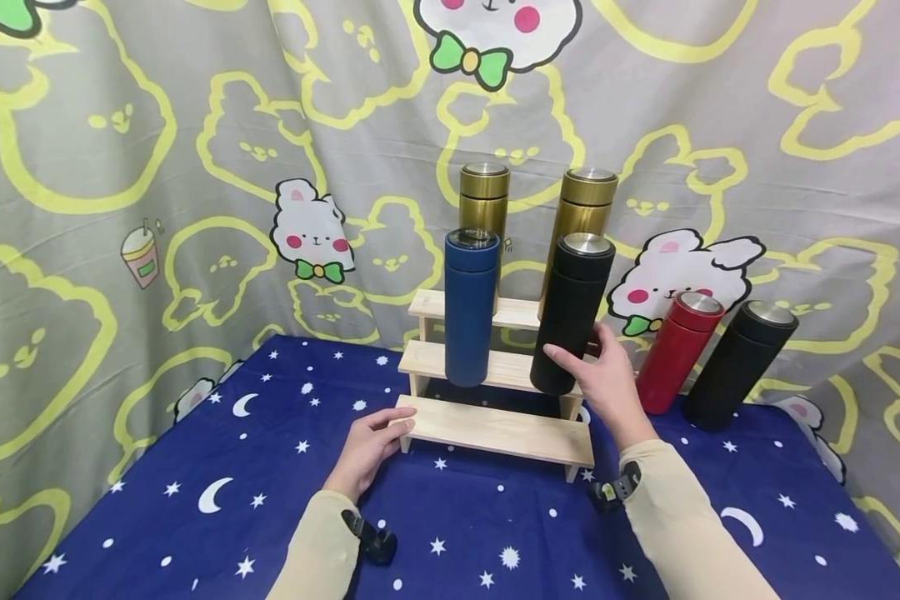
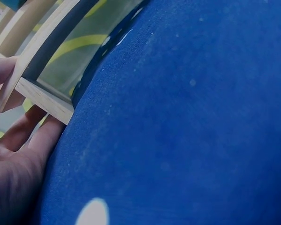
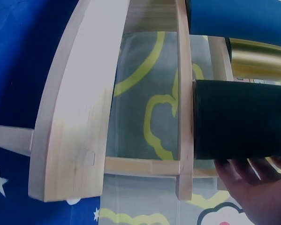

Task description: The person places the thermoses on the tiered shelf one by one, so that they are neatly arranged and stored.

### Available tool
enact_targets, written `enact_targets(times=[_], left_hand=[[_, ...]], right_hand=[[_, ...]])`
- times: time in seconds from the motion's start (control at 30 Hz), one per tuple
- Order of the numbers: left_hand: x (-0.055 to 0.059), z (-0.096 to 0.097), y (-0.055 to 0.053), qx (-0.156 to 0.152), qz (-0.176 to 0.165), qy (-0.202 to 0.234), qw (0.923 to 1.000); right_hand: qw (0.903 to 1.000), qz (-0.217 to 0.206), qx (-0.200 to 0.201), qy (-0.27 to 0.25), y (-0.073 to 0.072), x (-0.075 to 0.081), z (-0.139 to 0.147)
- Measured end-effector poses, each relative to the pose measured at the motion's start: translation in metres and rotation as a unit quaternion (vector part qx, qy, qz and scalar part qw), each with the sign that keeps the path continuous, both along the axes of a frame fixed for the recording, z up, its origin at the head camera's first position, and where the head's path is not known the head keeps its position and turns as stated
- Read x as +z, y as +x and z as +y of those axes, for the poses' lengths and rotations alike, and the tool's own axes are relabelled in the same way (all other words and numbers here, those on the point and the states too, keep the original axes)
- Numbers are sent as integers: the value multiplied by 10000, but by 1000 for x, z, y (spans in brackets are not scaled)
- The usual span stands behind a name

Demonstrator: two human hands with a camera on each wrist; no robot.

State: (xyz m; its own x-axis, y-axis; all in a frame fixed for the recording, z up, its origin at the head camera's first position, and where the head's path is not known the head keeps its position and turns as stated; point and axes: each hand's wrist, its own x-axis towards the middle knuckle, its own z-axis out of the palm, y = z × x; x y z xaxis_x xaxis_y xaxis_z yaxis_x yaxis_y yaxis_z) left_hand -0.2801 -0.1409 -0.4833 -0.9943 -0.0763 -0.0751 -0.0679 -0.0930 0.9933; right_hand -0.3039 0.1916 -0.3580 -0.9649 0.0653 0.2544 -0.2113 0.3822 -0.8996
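Cream sleeves (image 1: 690, 517) reach in closest to the head camera, each with a dark strapped device (image 1: 378, 543) at the wrist. Small dark-and-silver markings on the lid of the blue flask (image 1: 468, 317) are too small to read. With the left hand (image 1: 370, 450), the grip pinches the left end of the bottom step (image 1: 495, 433) of a wooden stand (image 1: 412, 385), thumb on top and fingers beneath. With the right hand (image 1: 607, 379), the grip is curled around the lower part of a black flask (image 1: 579, 304), thumb across its front. Its base is at the right side of the middle step (image 1: 510, 371); whether it bears fully on the wood cannot be told. Beside it, apart, the blue flask stands on the same step; behind, two gold flasks (image 1: 484, 187) stand on the top step (image 1: 517, 313). Right of the stand, a red flask (image 1: 678, 354) and a second black flask (image 1: 738, 367) stand on the blue-clothed worktop (image 1: 285, 492).
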Motion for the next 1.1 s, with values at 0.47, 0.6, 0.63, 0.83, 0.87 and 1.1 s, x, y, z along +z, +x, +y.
enact_targets(times=[0.47,0.6,0.63,0.83,0.87,1.1], left_hand=[[1,1,0,-8,-7,106,9999],[1,1,0,-1,-14,63,10000],[1,1,0,-2,-9,53,10000],[1,1,0,-2,22,42,10000],[1,1,0,-1,27,37,10000],[1,1,1,-44,33,69,10000]], right_hand=[[9994,263,209,59,21,-4,25],[9993,308,206,15,26,-1,30],[9993,313,189,-4,27,-1,31],[9995,304,91,-29,34,-1,33],[9995,302,58,-27,35,-2,34],[9990,326,-169,235,45,-7,51]])
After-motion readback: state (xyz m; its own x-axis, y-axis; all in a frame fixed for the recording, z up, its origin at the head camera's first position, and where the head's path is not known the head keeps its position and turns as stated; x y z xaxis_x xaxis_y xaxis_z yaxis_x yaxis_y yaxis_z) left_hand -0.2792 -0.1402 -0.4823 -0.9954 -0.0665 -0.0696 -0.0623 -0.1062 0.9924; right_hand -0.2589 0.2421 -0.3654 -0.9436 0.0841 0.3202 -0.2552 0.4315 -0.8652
